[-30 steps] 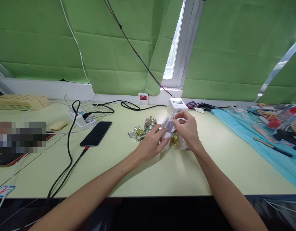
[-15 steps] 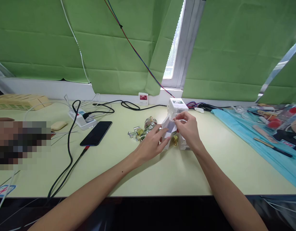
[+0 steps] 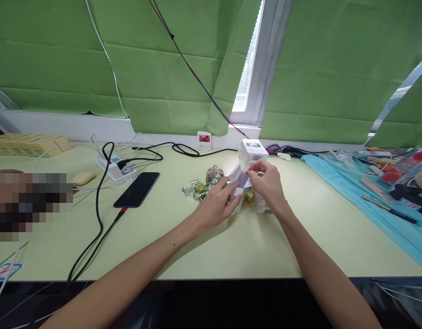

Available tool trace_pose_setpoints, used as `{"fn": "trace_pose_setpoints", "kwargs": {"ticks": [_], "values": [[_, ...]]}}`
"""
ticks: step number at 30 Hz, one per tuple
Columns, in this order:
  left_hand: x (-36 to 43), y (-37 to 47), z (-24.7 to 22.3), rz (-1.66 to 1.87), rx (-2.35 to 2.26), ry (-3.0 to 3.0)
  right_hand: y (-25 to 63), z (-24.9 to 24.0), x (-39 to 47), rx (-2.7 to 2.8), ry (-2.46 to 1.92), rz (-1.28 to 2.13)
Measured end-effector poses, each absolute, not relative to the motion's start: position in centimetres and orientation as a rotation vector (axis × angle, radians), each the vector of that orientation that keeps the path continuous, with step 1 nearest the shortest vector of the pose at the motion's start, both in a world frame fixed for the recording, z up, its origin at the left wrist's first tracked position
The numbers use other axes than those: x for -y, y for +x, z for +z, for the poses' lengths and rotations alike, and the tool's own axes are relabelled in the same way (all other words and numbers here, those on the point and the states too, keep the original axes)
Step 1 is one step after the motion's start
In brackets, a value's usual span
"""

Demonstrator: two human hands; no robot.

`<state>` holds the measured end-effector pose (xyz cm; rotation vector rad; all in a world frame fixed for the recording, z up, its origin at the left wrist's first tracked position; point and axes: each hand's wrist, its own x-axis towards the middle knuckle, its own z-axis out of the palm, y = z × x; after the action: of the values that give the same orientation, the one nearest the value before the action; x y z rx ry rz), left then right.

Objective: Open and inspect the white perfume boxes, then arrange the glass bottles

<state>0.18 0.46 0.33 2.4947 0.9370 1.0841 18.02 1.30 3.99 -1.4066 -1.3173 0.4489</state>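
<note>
“Barely anything has moved: the right hand [image 3: 268,183] has edged slightly toward nine o'clock since the last frame.”

“Its fingers?”

“Thumb and forefinger together, clamped on the rim of the open white box [image 3: 244,179].”

“And the left hand [image 3: 214,204]?”

“Fingers curled round the box's nine o'clock side, gripping it.”

“Where's that box?”

“Between both hands, standing on the tabletop [image 3: 197,256] or just over it; I can't tell which. Stacked boxes [image 3: 254,148] sit at one o'clock from it, a gold piece [image 3: 250,199] at five, shiny parts [image 3: 197,188] at nine.”
</note>
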Motion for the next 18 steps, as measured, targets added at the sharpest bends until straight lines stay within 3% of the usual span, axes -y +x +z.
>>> {"fn": "trace_pose_setpoints", "kwargs": {"ticks": [18], "values": [[-0.48, 0.25, 0.17, 1.069, -0.952, 2.502, 18.37, 4.03, -1.39, 1.497, -1.448, 0.302]]}}
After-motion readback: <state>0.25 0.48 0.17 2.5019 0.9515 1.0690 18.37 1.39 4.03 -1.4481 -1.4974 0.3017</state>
